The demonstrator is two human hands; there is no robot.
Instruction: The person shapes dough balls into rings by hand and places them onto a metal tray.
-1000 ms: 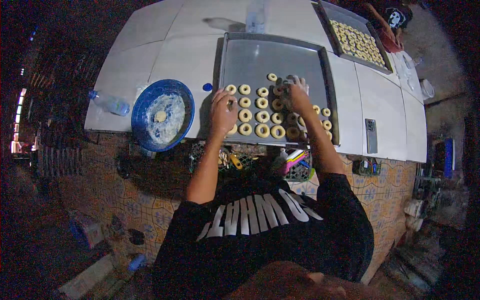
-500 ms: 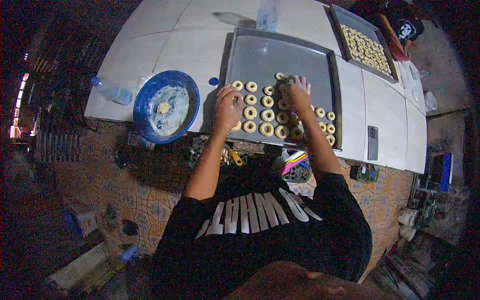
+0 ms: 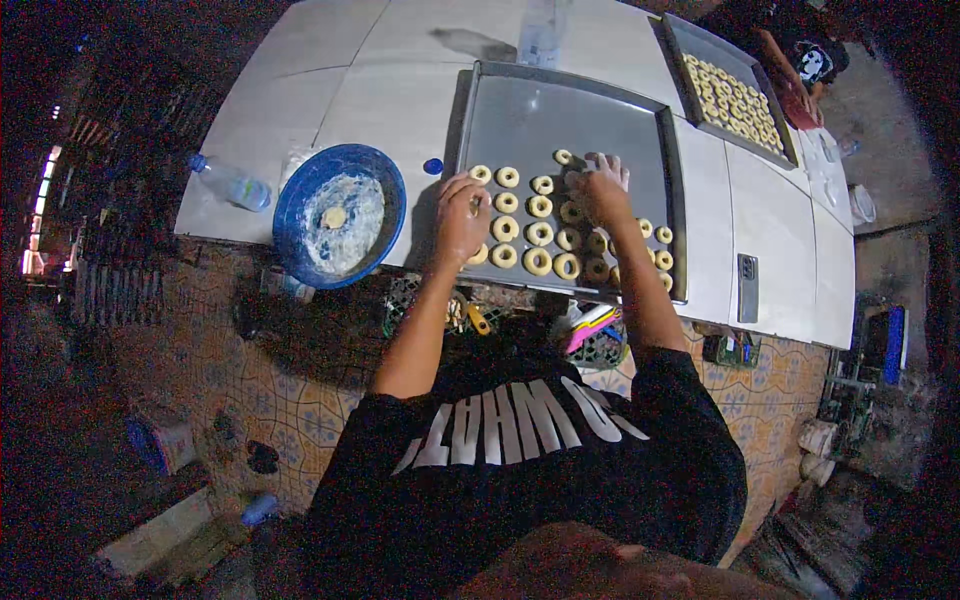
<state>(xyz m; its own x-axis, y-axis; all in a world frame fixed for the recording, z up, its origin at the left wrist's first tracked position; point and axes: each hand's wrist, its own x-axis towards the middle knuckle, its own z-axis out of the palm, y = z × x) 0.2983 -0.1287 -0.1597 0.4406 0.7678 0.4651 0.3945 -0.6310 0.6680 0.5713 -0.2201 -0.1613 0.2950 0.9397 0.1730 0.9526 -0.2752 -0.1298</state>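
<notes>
Rows of pale dough rings (image 3: 540, 233) lie on the near half of a large grey baking tray (image 3: 560, 105). At the tray's left edge is my left hand (image 3: 462, 220), its fingers curled in beside the leftmost rings; what they hold, if anything, is hidden. My right hand (image 3: 602, 192) reaches over the middle of the tray with its fingers stretched out, low among the rings, and covers some of them. Just left of its fingertips sits a single dough ring (image 3: 563, 157), farther out than the others.
Left of the tray stands a blue basin (image 3: 290, 225) with whitish residue and a dough lump (image 3: 333, 217). A clear bottle (image 3: 240, 188) lies beyond it, and a blue cap (image 3: 432, 166) beside the tray. A second filled tray (image 3: 735, 100), a phone (image 3: 747, 285) and another person (image 3: 800, 65) are rightward.
The whole view has shifted slightly, so the table sits a little farther right and lower. Both hands stay over nearly the same parts of the tray, and the rings keep their arrangement.
</notes>
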